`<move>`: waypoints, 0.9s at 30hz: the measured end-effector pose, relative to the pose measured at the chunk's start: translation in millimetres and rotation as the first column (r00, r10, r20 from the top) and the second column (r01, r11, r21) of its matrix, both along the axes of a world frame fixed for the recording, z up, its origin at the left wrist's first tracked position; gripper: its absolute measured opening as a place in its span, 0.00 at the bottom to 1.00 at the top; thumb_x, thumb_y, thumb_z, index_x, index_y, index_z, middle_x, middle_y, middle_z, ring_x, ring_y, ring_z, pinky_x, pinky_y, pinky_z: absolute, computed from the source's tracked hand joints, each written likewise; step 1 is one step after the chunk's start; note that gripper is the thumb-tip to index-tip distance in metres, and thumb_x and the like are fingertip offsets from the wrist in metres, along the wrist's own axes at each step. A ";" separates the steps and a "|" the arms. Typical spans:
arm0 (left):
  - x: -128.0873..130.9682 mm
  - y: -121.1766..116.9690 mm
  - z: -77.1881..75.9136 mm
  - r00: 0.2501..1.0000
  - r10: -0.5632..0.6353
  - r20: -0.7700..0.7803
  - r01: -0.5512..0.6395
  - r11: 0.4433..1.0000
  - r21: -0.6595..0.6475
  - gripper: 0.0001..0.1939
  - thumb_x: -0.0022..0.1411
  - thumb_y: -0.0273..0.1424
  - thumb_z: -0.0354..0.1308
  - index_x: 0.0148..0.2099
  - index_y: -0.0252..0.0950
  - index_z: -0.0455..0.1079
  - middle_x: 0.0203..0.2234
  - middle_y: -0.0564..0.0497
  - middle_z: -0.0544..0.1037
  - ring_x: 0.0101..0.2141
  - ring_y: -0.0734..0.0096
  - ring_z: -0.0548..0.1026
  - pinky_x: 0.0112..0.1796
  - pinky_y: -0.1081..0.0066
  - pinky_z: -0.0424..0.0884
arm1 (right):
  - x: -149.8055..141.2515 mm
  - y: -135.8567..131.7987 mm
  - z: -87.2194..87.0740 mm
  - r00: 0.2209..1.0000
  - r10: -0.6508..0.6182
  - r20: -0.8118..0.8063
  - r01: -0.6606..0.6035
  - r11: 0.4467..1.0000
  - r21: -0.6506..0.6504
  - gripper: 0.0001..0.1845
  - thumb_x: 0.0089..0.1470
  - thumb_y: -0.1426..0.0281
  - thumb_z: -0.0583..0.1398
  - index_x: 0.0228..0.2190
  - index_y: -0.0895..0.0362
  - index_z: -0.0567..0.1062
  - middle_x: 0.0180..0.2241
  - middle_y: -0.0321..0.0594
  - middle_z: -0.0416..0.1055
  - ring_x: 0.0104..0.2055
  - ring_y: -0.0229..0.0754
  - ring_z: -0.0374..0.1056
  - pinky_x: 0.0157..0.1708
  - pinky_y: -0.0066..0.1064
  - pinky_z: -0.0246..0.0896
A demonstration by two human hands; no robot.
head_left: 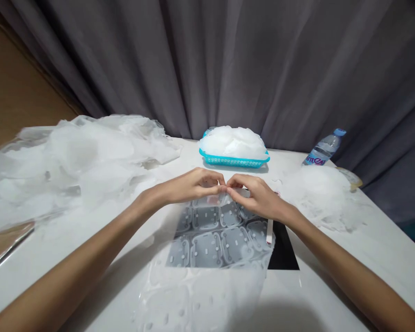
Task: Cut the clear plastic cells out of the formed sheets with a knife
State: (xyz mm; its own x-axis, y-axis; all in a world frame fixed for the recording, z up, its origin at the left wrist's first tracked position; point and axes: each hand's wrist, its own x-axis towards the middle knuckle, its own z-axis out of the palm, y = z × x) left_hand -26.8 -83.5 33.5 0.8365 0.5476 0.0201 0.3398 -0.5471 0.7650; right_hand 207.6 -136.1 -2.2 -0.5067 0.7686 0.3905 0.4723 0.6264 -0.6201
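Observation:
A thin translucent sheet [207, 251] with rows of moulded rounded squares lies over a black mat and the white table, its near part stretching toward me. My left hand [202, 184] and my right hand [254, 193] meet at its far edge. The fingertips of both are pinched together there, almost touching each other, with the sheet's edge between them. What exactly sits between the tips is partly hidden by the fingers. Beside my right wrist, a slim white stick [269, 231] with a reddish end rests on the black mat [284, 249].
A blue basket [233, 161] heaped with white pieces [235, 142] stands at the back. To the left spreads a large pile of translucent sheets [90, 157]; a smaller white heap [320, 193] lies right, near a water bottle [323, 150]. A grey curtain [210, 64] hangs behind.

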 end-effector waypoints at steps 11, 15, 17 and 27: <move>15.0 0.2 -22.9 0.980 0.161 0.120 -0.169 0.984 0.057 0.16 0.69 0.39 0.56 0.33 0.34 0.75 0.26 0.53 0.77 0.28 0.71 0.71 0.32 0.73 0.63 | -6.2 6.5 -19.9 0.975 -0.162 0.153 0.055 0.839 0.541 0.08 0.66 0.76 0.55 0.35 0.56 0.72 0.30 0.40 0.72 0.34 0.44 0.66 0.38 0.34 0.59; 18.1 8.9 -43.3 0.966 0.214 0.146 -0.232 0.964 0.127 0.11 0.63 0.35 0.58 0.31 0.34 0.72 0.24 0.55 0.73 0.28 0.72 0.68 0.31 0.73 0.60 | -4.9 16.2 -35.0 0.956 -0.134 0.260 -0.089 0.714 0.694 0.11 0.69 0.76 0.52 0.34 0.55 0.70 0.28 0.40 0.69 0.32 0.46 0.64 0.35 0.36 0.58; 18.8 11.9 -50.0 0.964 0.225 0.139 -0.245 0.958 0.152 0.10 0.62 0.34 0.58 0.30 0.34 0.70 0.23 0.56 0.71 0.27 0.73 0.66 0.31 0.73 0.59 | -4.9 20.5 -42.0 0.956 -0.107 0.274 -0.116 0.718 0.687 0.12 0.69 0.76 0.52 0.34 0.54 0.70 0.28 0.39 0.68 0.31 0.45 0.63 0.35 0.36 0.59; -1.4 22.8 -30.5 0.979 0.200 -0.045 -0.181 0.945 0.274 0.21 0.75 0.46 0.48 0.41 0.36 0.73 0.31 0.52 0.81 0.32 0.68 0.76 0.35 0.72 0.67 | 10.2 23.9 -19.5 0.942 -0.253 0.222 0.154 0.910 0.384 0.09 0.73 0.65 0.54 0.48 0.57 0.69 0.41 0.45 0.73 0.44 0.49 0.71 0.45 0.38 0.64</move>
